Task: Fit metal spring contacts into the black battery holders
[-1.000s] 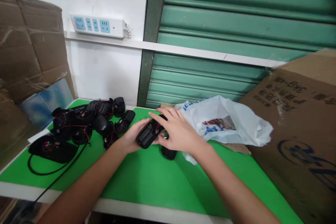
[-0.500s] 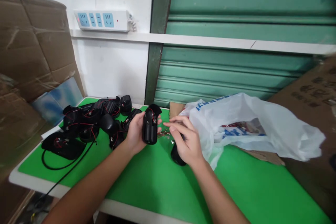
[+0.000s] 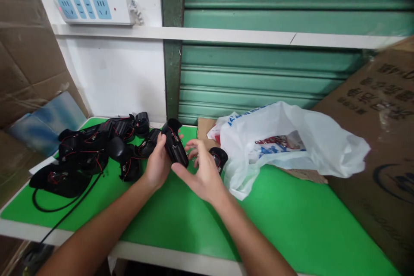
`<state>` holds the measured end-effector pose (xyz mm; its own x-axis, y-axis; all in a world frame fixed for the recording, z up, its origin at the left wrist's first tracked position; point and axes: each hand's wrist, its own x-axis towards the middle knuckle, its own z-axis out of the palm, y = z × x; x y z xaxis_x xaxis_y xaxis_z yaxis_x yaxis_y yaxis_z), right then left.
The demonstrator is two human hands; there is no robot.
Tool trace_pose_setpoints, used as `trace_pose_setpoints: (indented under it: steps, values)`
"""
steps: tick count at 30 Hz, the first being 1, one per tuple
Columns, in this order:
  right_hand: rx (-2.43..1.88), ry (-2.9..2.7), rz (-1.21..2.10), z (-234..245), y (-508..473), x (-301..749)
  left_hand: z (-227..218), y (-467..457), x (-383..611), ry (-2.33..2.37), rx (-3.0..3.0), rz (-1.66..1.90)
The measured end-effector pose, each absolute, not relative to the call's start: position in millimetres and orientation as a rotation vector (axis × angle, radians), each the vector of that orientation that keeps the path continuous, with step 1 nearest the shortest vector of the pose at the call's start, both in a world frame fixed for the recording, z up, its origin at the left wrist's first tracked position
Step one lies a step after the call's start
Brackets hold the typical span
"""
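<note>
My left hand (image 3: 157, 167) is closed around a black plastic housing (image 3: 176, 148), which leans with its flared end up and its lower end toward my right hand. Small metallic bits and a thin red wire show inside its hollow. Beside it, my right hand (image 3: 203, 173) has its fingers apart, the thumb close to the housing's lower end; I cannot tell whether it touches. Another black housing (image 3: 220, 158) with wire inside rests on the green mat (image 3: 291, 220), just beyond my right hand. To the left lies a pile of similar black housings (image 3: 118, 149) with red wires.
A white plastic bag (image 3: 318, 138) holding red and blue packets lies right of my hands. Large cardboard boxes stand at the right (image 3: 362, 138) and left (image 3: 26, 47). A black cable (image 3: 69, 209) runs over the table's front edge. A power strip (image 3: 121, 10) sits above.
My right hand has moved in close to the held housing, which is now tilted instead of upright. The whole view has shifted, so the surroundings appear further left.
</note>
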<state>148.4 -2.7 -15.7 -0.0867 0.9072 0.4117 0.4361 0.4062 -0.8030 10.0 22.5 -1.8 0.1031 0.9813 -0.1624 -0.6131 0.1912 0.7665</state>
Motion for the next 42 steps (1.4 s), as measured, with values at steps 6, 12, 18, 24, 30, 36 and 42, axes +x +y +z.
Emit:
trace_pose_setpoints:
  steps: [6,12,18,24,30,36,42]
  values:
    - [-1.155,-1.594,0.591,-17,2,148,7,21,10,0.662,0.741,1.267]
    - [-1.018,-1.735,0.488,-10,6,165,-1,30,-1,0.680,0.680,1.170]
    - [-0.987,-1.888,0.502,-2,0,169,-15,36,-15,0.560,0.631,0.799]
    - [-0.971,-1.904,0.530,-5,-2,170,-19,41,-30,0.481,0.636,0.463]
    - [-0.968,-1.941,0.613,-7,-3,173,-16,39,-30,0.407,0.717,0.321]
    - [-1.003,-1.961,0.634,-4,1,179,-16,41,-27,0.361,0.648,0.453]
    - [-1.043,-1.972,0.685,-5,4,184,-22,45,-27,0.404,0.646,0.449]
